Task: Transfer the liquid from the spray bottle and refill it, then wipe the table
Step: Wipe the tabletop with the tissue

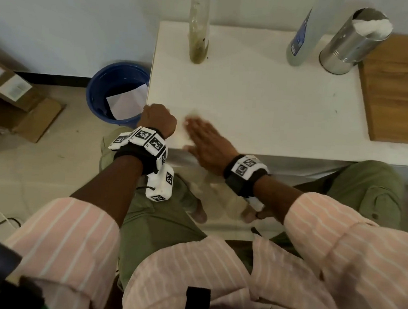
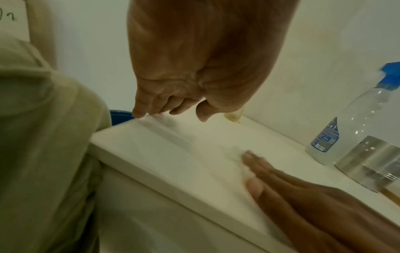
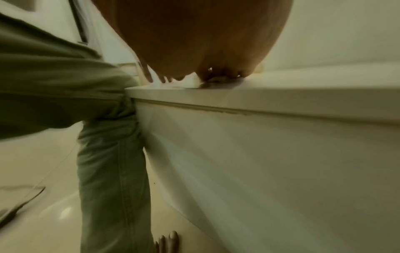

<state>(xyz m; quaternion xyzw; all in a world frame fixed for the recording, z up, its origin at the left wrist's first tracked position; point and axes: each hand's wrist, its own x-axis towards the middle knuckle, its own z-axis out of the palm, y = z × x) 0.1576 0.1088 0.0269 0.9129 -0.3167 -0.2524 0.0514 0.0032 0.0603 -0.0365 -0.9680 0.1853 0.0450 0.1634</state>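
Observation:
My right hand (image 1: pixel 204 140) lies flat, fingers straight, on the white table (image 1: pixel 262 105) near its front left, blurred by motion. It presses a white tissue (image 3: pixel 192 82) onto the top; the tissue peeks out past the fingertips (image 2: pixel 253 159). My left hand (image 1: pixel 157 119) sits at the table's front left corner, fingers curled, their tips (image 2: pixel 138 113) touching the edge, holding nothing. The clear spray bottle (image 1: pixel 300 35) with a blue label and blue head (image 2: pixel 389 73) stands at the back right. A tall bottle (image 1: pixel 199 38) with a little yellowish liquid stands at the back left.
A metal canister (image 1: pixel 350 44) with white tissue in it stands beside the spray bottle. A wooden board (image 1: pixel 400 88) covers the table's right end. A blue bucket (image 1: pixel 118 92) with white paper sits on the floor left of the table, cardboard boxes (image 1: pixel 13 102) beyond.

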